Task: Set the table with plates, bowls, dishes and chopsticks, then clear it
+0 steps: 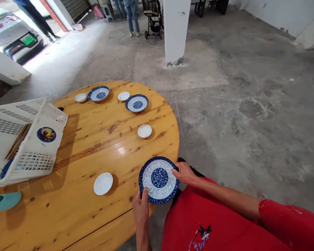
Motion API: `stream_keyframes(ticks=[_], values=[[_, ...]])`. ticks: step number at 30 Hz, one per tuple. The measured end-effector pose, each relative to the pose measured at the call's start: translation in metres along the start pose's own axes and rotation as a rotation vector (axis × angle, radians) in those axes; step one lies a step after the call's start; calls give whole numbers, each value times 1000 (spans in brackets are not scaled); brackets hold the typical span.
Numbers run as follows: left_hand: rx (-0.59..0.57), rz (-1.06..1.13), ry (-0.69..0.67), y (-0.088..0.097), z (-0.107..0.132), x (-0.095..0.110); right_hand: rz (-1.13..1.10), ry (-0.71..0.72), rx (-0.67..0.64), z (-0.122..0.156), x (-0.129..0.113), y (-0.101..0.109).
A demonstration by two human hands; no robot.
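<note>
A blue-and-white patterned plate (148, 177) is held face up at the table's edge, between my two hands. My left hand (141, 205) grips its lower left rim, thumb on top and fingers hidden underneath. On the right rim my right hand (184, 173) is closed, its thumb over the edge. Whether the plate touches the table, I cannot tell. Near it on the wood stand a small white bowl (103, 183) and a small white dish (144, 131). Two similar patterned plates, one (136, 103) nearer and one (98, 93) farther left, lie towards the far edge.
A round wooden table (94, 139) bears a white plastic basket (39, 150) at left, with a teal object (5, 202) in front of it. Two more small white dishes (124, 96) (81, 97) sit at the far edge. Beyond are a pillar (176, 31), a stroller (154, 21) and people.
</note>
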State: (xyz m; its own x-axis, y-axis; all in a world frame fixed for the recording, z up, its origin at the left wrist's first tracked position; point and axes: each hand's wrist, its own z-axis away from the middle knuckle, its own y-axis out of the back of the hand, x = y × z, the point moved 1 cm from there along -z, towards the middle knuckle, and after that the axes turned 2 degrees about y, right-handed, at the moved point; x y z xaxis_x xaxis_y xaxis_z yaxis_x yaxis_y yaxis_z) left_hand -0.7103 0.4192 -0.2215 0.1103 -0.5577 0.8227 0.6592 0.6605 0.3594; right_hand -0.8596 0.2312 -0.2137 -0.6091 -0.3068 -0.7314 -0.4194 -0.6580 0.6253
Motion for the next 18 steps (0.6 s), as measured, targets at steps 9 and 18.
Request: stream_keyframes(ticks=[9, 18], values=[[23, -99, -60, -59, -29, 59, -113, 33, 35, -42, 39, 64], [-23, -5, -114, -249, -76, 175, -42, 16, 128, -122, 147, 230]])
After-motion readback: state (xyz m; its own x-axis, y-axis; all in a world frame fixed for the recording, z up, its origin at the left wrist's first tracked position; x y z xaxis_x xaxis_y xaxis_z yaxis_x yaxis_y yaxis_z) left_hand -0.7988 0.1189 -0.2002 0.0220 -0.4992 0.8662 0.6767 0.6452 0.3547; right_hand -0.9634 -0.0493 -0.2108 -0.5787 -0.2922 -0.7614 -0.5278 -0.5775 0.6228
